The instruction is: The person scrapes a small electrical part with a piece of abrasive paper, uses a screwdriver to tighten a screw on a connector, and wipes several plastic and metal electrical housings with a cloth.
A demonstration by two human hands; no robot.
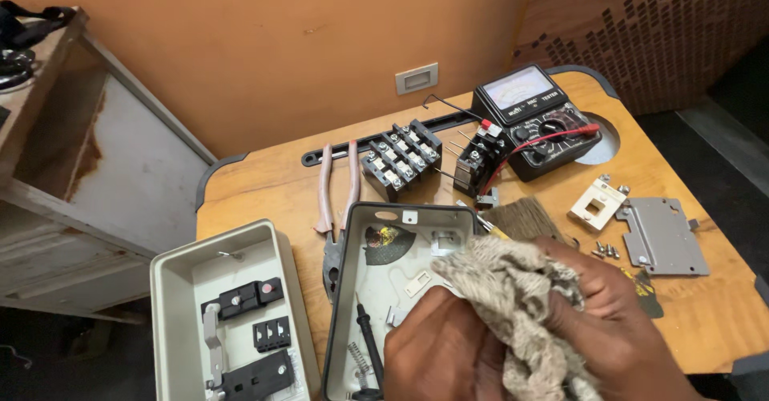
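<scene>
My left hand point(436, 353) and my right hand point(617, 321) are both closed around a crumpled beige rag point(513, 293) at the lower middle of the view. The rag sits over the right part of an open grey switch box point(376, 289), whose inside shows a spring, a black probe and small metal tabs. Beside it to the left lies the box's other half point(232, 313), a cream-coloured shell with black switch parts.
On the wooden table point(264, 185) lie pliers with pink handles point(336, 185), black terminal blocks point(400, 159), an analog multimeter point(537, 116) with a red lead, a brush point(525, 217), a grey metal plate point(661, 237), a white bracket point(597, 203) and loose screws. A worn cabinet point(88, 169) stands left.
</scene>
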